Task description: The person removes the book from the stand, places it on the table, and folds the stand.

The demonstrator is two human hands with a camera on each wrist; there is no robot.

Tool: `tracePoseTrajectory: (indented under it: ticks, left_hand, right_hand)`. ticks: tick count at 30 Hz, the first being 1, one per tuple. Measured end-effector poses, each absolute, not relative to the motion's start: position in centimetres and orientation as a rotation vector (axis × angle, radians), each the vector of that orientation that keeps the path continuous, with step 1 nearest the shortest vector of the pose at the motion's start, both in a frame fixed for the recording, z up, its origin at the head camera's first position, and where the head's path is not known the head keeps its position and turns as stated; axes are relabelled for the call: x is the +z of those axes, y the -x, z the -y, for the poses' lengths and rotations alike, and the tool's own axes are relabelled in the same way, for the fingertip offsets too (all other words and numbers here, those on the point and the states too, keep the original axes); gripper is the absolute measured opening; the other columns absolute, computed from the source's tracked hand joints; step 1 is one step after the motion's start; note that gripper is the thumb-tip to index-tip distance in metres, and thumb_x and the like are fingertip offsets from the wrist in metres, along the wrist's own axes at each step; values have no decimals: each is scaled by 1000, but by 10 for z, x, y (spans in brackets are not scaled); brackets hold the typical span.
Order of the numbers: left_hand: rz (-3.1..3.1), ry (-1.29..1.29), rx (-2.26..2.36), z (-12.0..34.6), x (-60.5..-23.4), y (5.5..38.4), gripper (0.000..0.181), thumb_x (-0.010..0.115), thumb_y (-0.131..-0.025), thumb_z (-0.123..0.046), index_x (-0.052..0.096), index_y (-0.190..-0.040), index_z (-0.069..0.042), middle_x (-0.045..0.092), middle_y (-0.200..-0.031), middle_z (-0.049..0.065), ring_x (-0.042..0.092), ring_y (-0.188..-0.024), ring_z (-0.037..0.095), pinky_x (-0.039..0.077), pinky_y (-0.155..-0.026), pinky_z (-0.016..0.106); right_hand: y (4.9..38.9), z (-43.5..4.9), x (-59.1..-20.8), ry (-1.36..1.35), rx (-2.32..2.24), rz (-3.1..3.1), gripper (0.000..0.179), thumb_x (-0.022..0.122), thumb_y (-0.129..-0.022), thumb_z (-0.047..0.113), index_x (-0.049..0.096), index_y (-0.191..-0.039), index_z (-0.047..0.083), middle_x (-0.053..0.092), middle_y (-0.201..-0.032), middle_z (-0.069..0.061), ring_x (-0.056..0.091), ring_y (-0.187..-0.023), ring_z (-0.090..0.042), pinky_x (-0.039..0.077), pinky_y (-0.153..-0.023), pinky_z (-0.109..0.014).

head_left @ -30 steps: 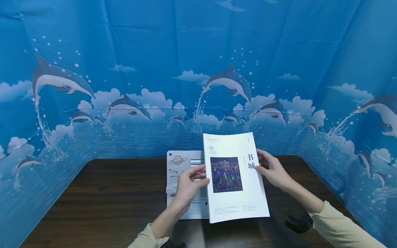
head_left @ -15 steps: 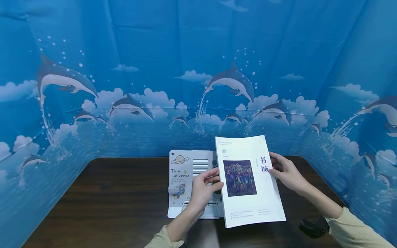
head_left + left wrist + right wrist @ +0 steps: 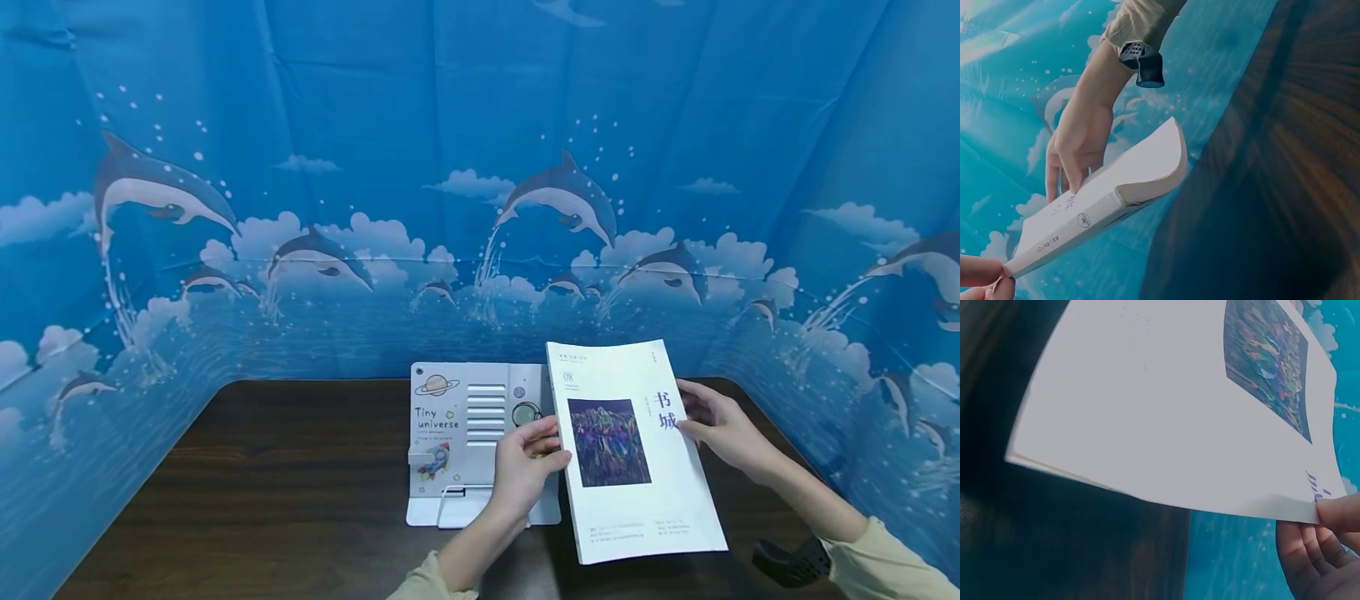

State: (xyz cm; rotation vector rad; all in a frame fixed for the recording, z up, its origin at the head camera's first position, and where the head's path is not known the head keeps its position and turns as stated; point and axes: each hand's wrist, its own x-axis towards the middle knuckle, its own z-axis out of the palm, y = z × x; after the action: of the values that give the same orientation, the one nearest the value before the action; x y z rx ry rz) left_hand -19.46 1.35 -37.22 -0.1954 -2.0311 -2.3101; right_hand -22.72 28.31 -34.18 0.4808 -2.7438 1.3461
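Note:
A white paperback magazine [image 3: 637,517] with a dark colourful picture on its cover is held up above the table, its cover facing me. My left hand [image 3: 522,467] pinches the spine edge, thumb on the front and fingers behind. At the opposite edge my right hand [image 3: 723,425] grips it the same way, thumb beside the large printed characters. In the left wrist view the spine of the magazine [image 3: 1079,222] and its slightly bent pages show. Left of the magazine a white metal book stand [image 3: 438,417] printed "Tiny universe" sits on the table, partly covered by my left hand.
The dark wooden table [image 3: 285,483] spreads on both sides of the stand. Behind and around it hangs a blue curtain [image 3: 390,125] with dolphins. A wire holder [image 3: 453,508] lies at the stand's lower ledge. A black device [image 3: 791,562] is strapped at my right wrist.
Both hands have carried the magazine right and slightly down, off the front of the book stand. More of the stand now shows, and the view has shifted a little.

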Motion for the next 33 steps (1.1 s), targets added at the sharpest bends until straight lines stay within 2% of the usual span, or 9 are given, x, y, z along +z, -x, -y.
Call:
tracePoseTrajectory:
  ticks: [10,17,33]
  left_hand:
    - [2084,129,-2360,-33,-385,189,42,68,-72,9,60,-113,1,58,-105,6,58,-86,12,51,-75,26]
    - [2102,75,-2369,-45,-397,190,45,68,-67,14,60,-111,2,59,-101,5,58,-84,12,52,-73,26]
    - [2073,-58,-2441,-55,-415,189,47,64,-64,19,58,-109,9,59,-97,9,59,-81,14,53,-70,27]
  right_hand:
    - [223,-302,-357,-393,1348,2861,58,53,-89,5,23,-137,-9,51,-109,-21,54,-88,-26,50,-62,-31]
    - [223,-308,-368,-346,1340,2903,57,52,-88,1,23,-136,-11,50,-108,-21,53,-89,-27,50,-61,-33]
    - [227,-316,-386,-238,1473,2983,63,57,-86,5,23,-136,-12,50,-108,-19,54,-83,-24,49,-60,-34]
